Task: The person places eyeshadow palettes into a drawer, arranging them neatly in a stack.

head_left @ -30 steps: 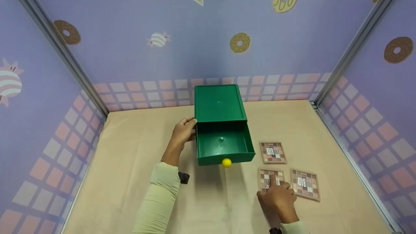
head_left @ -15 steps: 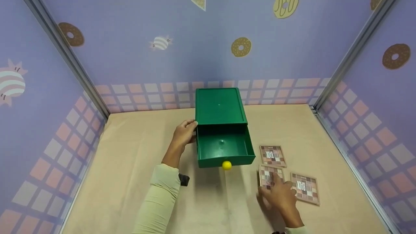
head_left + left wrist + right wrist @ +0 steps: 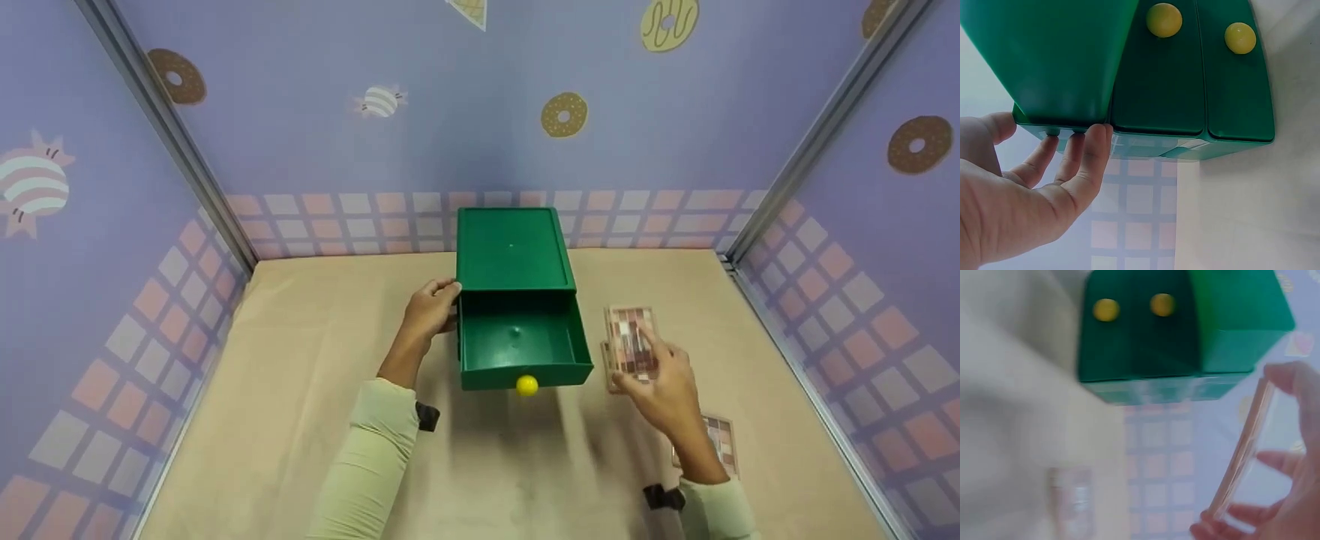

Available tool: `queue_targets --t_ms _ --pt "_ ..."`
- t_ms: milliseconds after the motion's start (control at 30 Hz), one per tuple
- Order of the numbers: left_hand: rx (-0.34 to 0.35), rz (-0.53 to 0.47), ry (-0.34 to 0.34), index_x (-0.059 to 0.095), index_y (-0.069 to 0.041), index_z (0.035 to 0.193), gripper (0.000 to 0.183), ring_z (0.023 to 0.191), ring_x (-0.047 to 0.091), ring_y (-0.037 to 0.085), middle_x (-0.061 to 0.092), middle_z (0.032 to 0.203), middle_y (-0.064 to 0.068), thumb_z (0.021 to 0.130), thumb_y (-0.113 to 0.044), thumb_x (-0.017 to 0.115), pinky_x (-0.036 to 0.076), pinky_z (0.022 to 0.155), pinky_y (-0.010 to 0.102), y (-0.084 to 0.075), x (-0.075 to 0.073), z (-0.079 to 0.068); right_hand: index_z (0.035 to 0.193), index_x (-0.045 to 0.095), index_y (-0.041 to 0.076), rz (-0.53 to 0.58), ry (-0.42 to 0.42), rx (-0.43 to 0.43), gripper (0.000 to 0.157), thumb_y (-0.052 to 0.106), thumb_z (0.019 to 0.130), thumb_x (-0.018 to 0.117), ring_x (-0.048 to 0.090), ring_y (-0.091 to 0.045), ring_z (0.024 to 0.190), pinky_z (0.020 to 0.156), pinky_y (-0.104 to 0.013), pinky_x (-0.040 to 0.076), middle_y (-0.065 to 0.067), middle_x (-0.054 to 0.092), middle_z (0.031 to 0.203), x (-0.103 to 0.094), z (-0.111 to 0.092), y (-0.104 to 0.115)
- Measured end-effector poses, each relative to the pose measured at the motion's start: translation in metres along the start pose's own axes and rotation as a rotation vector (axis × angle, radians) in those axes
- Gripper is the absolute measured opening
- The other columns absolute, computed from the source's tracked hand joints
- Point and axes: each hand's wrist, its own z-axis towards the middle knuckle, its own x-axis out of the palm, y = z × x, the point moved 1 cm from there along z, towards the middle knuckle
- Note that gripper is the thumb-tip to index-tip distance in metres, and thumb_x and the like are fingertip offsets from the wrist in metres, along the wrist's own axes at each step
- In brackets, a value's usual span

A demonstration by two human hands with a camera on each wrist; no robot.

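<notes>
A green chest of drawers (image 3: 511, 247) stands at the back middle, its top drawer (image 3: 517, 337) pulled out and empty. Two lower drawers with yellow knobs (image 3: 1164, 20) are closed in the left wrist view. My left hand (image 3: 429, 311) rests against the chest's left side, its fingers (image 3: 1095, 149) touching the side wall and the thumb at the top edge. My right hand (image 3: 671, 382) holds up an eyeshadow palette (image 3: 630, 341) between thumb and fingers, right of the drawer. In the right wrist view this palette (image 3: 1244, 444) appears edge-on.
Beneath the raised palette, a second palette lies mostly hidden on the beige cloth (image 3: 330, 337). A third palette (image 3: 724, 439) lies farther right, partly behind my right forearm. Patterned walls (image 3: 480, 112) enclose the back and sides.
My right hand has lifted one palette off the cloth and carried it forward, over the one behind. The left hand stays at the chest. The head view has shifted slightly.
</notes>
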Motion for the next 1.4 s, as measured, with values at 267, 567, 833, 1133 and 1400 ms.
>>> queue_targets --t_ms 267,567,833,1133,1400 --pt "0.006 0.005 -0.011 0.052 -0.022 0.135 0.043 0.102 0.067 0.021 0.059 0.13 0.007 0.097 -0.042 0.05 0.055 0.089 0.039 0.0 -0.002 0.0 0.14 0.049 0.026 0.038 0.073 -0.328 0.081 0.022 0.067 0.084 0.043 -0.04 0.121 0.094 -0.064 0.04 -0.021 0.043 0.139 -0.02 0.036 0.048" --pt "0.006 0.008 -0.023 0.054 -0.021 0.133 0.042 0.098 0.068 0.022 0.06 0.126 0.008 0.096 -0.041 0.051 0.056 0.085 0.037 0.001 -0.001 -0.001 0.136 0.051 0.037 -0.083 0.378 -0.504 0.077 0.034 0.066 0.084 0.038 -0.036 0.13 0.1 -0.063 0.039 -0.008 0.037 0.15 -0.013 0.065 0.097" --pt "0.005 -0.011 0.006 0.053 -0.023 0.134 0.043 0.101 0.065 0.022 0.059 0.128 0.007 0.096 -0.042 0.05 0.052 0.095 0.045 0.001 0.002 0.001 0.131 0.055 0.04 -0.242 0.66 -0.606 0.065 0.039 0.071 0.079 0.038 -0.031 0.134 0.105 -0.059 0.039 -0.003 0.036 0.151 0.001 0.079 0.129" --pt "0.002 0.015 -0.005 0.054 -0.024 0.134 0.041 0.098 0.065 0.02 0.061 0.125 0.006 0.097 -0.043 0.05 0.054 0.091 0.042 0.0 0.002 -0.001 0.129 0.059 0.037 -0.319 0.717 -0.609 0.061 0.036 0.071 0.078 0.032 -0.028 0.131 0.102 -0.058 0.042 -0.005 0.036 0.151 0.016 0.082 0.138" --pt "0.006 0.03 -0.004 0.053 -0.024 0.135 0.042 0.1 0.065 0.021 0.055 0.133 0.006 0.097 -0.042 0.049 0.054 0.089 0.04 0.0 -0.001 0.0 0.138 0.052 0.029 -0.288 0.746 -0.666 0.069 0.033 0.074 0.075 0.024 -0.035 0.139 0.104 -0.063 0.037 -0.014 0.027 0.155 0.02 0.083 0.144"
